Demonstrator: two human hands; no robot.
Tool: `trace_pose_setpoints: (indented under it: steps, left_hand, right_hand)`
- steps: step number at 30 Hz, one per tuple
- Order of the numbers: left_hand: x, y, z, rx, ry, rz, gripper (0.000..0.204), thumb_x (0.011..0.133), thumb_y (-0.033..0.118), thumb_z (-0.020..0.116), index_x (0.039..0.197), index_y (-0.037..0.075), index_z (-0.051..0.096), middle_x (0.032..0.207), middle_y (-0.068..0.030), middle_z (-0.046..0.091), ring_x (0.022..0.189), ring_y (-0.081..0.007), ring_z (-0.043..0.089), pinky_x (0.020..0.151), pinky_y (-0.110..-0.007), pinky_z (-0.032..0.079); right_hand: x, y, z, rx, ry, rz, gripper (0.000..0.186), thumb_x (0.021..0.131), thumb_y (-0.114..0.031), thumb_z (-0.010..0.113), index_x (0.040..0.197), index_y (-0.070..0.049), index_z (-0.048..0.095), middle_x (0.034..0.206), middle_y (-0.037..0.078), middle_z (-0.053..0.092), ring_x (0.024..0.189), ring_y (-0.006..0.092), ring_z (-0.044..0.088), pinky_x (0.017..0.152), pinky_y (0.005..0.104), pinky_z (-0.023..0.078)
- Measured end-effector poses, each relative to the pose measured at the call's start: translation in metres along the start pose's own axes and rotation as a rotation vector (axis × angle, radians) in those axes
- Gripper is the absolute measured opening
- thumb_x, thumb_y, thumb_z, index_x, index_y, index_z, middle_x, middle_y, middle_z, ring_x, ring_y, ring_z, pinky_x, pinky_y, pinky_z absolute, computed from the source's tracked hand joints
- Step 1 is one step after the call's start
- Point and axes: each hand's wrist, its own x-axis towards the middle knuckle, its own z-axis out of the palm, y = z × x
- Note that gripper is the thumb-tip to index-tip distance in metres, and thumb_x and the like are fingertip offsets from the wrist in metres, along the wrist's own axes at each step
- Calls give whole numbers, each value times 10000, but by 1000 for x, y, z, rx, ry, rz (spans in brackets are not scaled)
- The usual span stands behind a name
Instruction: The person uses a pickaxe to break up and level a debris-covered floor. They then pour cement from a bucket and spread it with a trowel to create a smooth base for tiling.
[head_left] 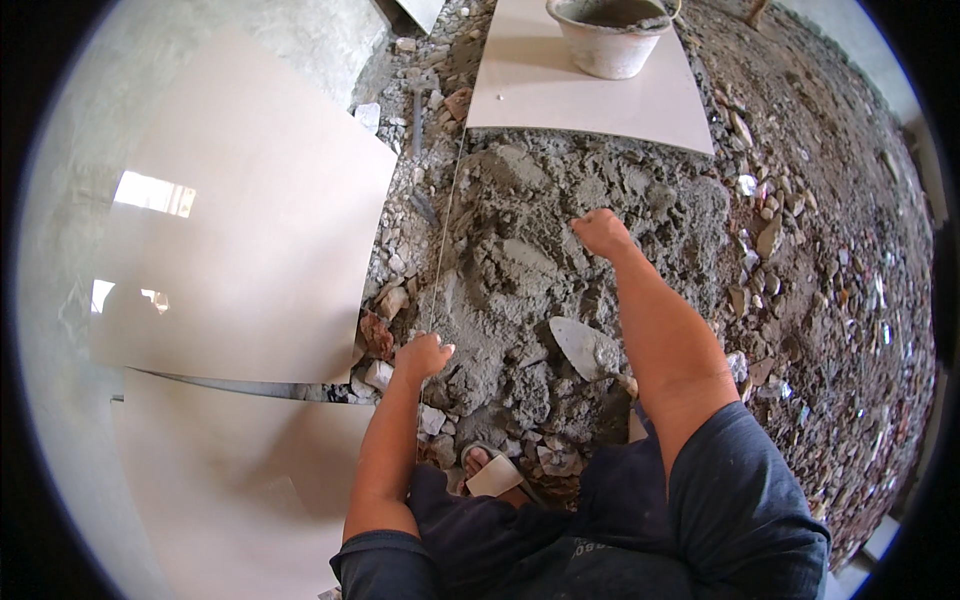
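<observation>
My left hand (425,355) is closed beside a thin taut string (452,190) along the left side of the wet mortar bed (505,255); whether it grips anything I cannot make out. My right hand (602,232) is closed over the mortar's upper right part, its fingertips hidden. A metal trowel (580,345) lies on the mortar below it, its handle partly behind my right arm. Large glossy pale tiles sit to the left, one (245,240) above another (220,460).
A bucket of grey mix (605,60) stands on another tile (550,120) beyond the mortar. Rubble with a grey rod (417,120) runs between the tiles. Loose stony earth (830,290) covers the right side, and a plastered wall (150,80) borders the left. My sandalled foot (478,462) shows below.
</observation>
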Motion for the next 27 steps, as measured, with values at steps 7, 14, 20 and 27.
trace_pose_setpoints:
  steps: [7,14,20,27]
  left_hand:
    - [-2,5,-2,12,-2,10,538,868,466,504,1168,22,562,1249,-208,531,1117,-382,536,926,-478,433]
    - [3,2,4,-14,-21,30,522,868,467,503,1162,40,561,1191,-209,558,1112,-381,540,922,-485,433]
    - [1,2,-1,22,20,-24,537,871,456,503,1223,52,542,1235,-197,539,1129,-373,531,941,-489,421]
    - [-3,6,-4,21,12,-20,543,875,453,499,1241,54,530,1264,-194,519,1149,-365,518,947,-488,415]
  right_hand:
    - [-3,-2,-4,20,3,36,445,917,-369,424,1058,-6,640,1145,213,597,1065,374,564,917,426,458]
    - [-10,-2,-9,-11,-14,-31,427,911,-348,429,1047,-4,643,1148,215,595,1054,381,568,932,432,453]
    - [-10,-4,-11,-22,-36,-28,416,927,-329,415,1057,-1,635,1143,211,598,1041,377,574,931,422,459]
    - [-9,-4,-8,63,17,20,440,910,-365,444,1043,5,643,1132,217,603,1046,383,570,915,426,461]
